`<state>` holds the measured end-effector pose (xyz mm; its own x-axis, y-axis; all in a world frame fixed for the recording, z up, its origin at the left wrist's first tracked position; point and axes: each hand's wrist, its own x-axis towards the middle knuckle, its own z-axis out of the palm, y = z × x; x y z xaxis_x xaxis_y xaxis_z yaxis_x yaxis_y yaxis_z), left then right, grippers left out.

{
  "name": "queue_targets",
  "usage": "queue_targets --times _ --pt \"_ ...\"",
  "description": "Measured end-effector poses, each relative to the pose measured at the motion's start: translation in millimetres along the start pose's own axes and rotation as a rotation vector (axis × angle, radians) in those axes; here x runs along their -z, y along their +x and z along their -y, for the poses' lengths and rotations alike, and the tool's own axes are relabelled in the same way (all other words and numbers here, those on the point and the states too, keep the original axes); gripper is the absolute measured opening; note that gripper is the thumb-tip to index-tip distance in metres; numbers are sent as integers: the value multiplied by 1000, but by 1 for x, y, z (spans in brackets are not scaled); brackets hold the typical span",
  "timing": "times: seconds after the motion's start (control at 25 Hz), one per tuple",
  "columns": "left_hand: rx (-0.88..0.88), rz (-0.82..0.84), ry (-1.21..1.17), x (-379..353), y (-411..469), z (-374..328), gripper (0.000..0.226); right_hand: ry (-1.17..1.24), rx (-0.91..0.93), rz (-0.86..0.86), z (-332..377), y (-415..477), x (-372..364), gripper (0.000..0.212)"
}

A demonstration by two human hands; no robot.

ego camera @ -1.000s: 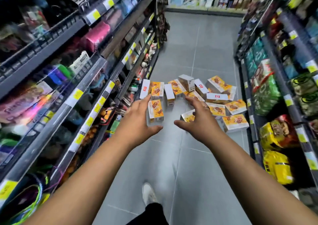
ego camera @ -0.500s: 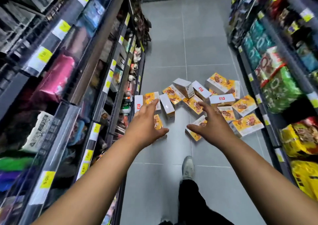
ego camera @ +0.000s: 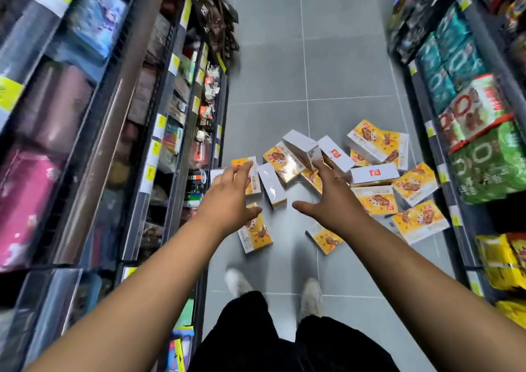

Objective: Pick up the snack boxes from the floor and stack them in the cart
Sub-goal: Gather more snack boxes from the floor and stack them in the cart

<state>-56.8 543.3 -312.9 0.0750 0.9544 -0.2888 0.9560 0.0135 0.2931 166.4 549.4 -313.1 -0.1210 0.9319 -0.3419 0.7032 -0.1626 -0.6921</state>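
I've both hands splayed, holding nothing. Left hand (ego camera: 230, 198) hovers just left of the white box (ego camera: 271, 185), right hand (ego camera: 333, 198) just right, approx equally near. Its long axis runs away from me; other snack boxes (ego camera: 375, 144) litter the floor (ego camera: 284, 72) right of it.

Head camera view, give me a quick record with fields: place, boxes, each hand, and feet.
place: shop aisle, grey tiled floor between stocked shelves
snack boxes: scattered on the floor ahead, some overlapping, none picked up
left hand: open, fingers spread, reaching toward the boxes, holds nothing
right hand: open, fingers spread, reaching toward the boxes, holds nothing
feet: light shoes just short of the pile
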Motion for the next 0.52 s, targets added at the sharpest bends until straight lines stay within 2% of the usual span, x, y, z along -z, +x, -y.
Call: queue_targets --times 0.32,0.52 --pt "-178 176 142 -37 170 69 98 9 -234 0 4 119 -83 101" --pt "-259 283 262 -90 250 115 95 6 -397 -37 -27 189 -156 107"
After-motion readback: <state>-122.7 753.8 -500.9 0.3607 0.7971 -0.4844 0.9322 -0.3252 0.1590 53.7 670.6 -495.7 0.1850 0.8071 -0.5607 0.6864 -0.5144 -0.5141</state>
